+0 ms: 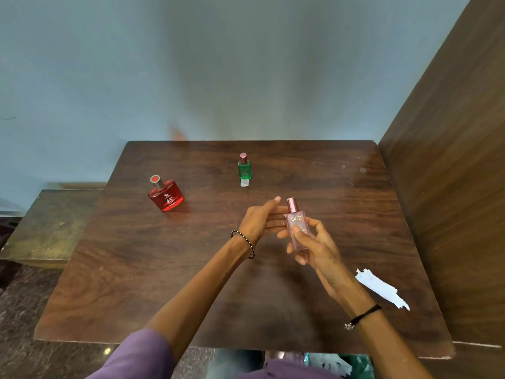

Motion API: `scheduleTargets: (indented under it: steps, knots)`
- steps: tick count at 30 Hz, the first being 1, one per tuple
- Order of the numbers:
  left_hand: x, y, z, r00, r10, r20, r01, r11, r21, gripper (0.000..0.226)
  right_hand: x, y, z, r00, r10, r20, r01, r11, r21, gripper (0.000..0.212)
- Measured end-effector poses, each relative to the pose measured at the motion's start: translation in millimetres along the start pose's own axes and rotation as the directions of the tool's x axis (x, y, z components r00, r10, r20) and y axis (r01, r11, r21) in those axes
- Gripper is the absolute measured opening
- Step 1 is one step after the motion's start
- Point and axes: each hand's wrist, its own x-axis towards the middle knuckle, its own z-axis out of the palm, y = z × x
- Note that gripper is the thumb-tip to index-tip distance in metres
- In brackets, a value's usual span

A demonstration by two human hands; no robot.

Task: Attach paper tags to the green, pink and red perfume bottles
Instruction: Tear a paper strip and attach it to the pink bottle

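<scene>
While the green perfume bottle stands tagged far back and the red perfume bottle waits bare, the right hand grips the pink perfume bottle above mid-table, the left hand flat against it, apparently pressing its tag; next, likely tearing the paper strip.

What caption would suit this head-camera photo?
Right hand holds the pink perfume bottle above the table, left hand alongside; green bottle already tagged.

Pink bottle held upright mid-desk; green bottle stands near far edge, tagged; red bottle stands left; paper by right edge.
</scene>
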Motion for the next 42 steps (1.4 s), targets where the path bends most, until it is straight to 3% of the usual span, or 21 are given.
scheduleTargets:
  steps: [3,11,14,18,22,31,42]
  knots:
    - [18.0,0.6,-4.3,0.999,0.042,0.025,-0.043,0.998,0.046,0.018,19.8,-4.7,-3.2,0.999,0.014,-0.048,-0.017,0.998,-0.056,0.035]
    - [83.0,1.7,-10.6,1.000,0.028,0.005,-0.029,0.986,0.165,0.025,89.5,-11.8,-20.1,0.998,0.021,-0.056,-0.033,0.973,-0.230,0.025]
    - [109.5,-0.2,-14.6,0.999,0.053,0.004,-0.053,0.983,0.174,0.033,119.3,-16.0,-25.8,0.999,0.000,-0.047,-0.011,0.971,-0.239,0.022]
    - [144.5,-7.3,-21.6,0.992,0.104,-0.067,-0.077,0.943,0.325,0.051,158.5,-25.4,-31.9,0.999,-0.029,-0.042,0.013,0.940,-0.341,0.015]
    - [165.3,-5.0,-16.1,0.975,0.131,-0.178,-0.041,0.900,0.435,0.047,197.4,-29.4,-36.4,0.994,-0.106,-0.032,0.082,0.895,-0.438,0.019]
    - [190.0,-6.1,-7.7,0.921,0.111,-0.373,-0.025,0.973,0.228,0.032,251.9,-42.9,-35.1,0.994,-0.090,0.060,0.108,0.871,-0.479,0.032]
    - [207.0,4.8,-5.7,0.909,0.240,-0.341,-0.023,0.846,0.533,0.035,273.4,-39.9,-44.0,0.993,-0.042,0.114,0.102,0.795,-0.598,0.040]
